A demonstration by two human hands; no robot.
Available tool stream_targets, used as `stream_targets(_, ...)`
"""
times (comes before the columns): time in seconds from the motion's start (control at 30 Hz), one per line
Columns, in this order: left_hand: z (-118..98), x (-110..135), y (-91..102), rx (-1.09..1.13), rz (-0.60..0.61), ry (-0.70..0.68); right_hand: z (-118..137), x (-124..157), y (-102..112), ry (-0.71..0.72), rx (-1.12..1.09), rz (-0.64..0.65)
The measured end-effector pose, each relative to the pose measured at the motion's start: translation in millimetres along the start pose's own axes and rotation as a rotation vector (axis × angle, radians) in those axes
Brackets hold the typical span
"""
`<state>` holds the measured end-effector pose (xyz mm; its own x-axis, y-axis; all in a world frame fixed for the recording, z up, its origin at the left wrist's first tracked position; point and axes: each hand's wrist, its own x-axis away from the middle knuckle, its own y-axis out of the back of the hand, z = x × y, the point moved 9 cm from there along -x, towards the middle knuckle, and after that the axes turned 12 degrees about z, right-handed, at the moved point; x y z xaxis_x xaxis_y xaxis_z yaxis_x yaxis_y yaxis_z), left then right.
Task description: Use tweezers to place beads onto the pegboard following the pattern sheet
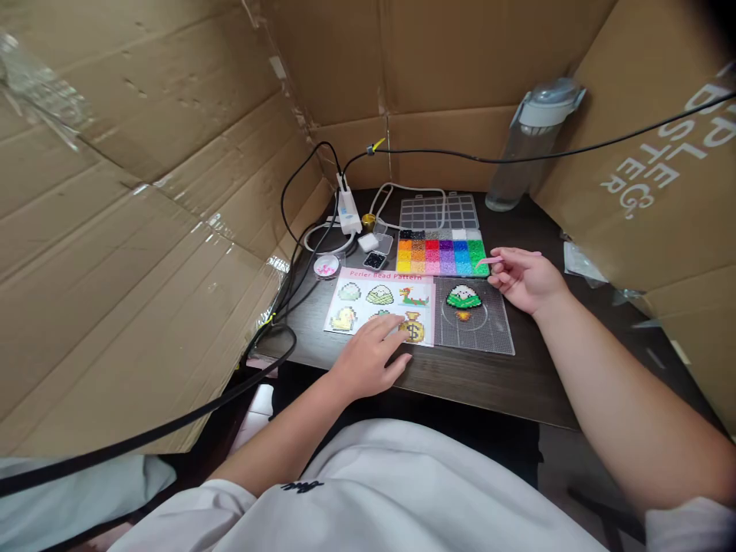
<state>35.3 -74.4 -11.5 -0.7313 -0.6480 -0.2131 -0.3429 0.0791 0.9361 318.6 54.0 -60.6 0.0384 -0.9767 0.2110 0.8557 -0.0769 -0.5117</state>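
My left hand [371, 354] lies flat with fingers stretched out on the pink-bordered bead pattern sheet [368, 297], fingertips beside the money-bag picture. My right hand [524, 277] pinches pink tweezers [488, 261] whose tip points at the green compartments of the bead tray [441, 255], a box of many coloured beads. In front of that hand lies a clear pegboard [488, 330] carrying a partly built green, white and black bead figure [463, 297].
Cardboard walls [143, 230] enclose the dark desk [488, 379] on the left, back and right. A clear water bottle [532, 146] stands at the back right. Black cables [299, 184], a white adapter [348, 211] and small bead pots [326, 266] sit at the back left.
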Motion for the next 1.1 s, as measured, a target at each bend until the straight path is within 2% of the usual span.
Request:
stream_targets(0.13,-1,-1,-4.8,-0.010,0.066,0.009,0,-5,0,0.022,-0.022,-0.057)
stream_targets(0.23,-2,-4,-6.7,-0.032,0.111,0.018,-2,-8,-1,-0.017,-0.038,-0.060)
stream_targets(0.6,-1,-4,-15.1,-0.010,0.173,0.054,0,-3,-3,-0.082,0.036,-0.092)
stream_targets(0.73,-2,-4,-14.2,-0.008,0.171,0.052,0,-2,-3,-0.083,0.030,-0.115)
stream_targets(0.93,0,-5,-14.8,0.038,0.194,0.079,1,-4,3,-0.074,0.028,-0.071)
stream_targets(1.1,1,-6,-12.3,0.051,0.162,0.074,7,-2,7,-0.044,-0.010,-0.066)
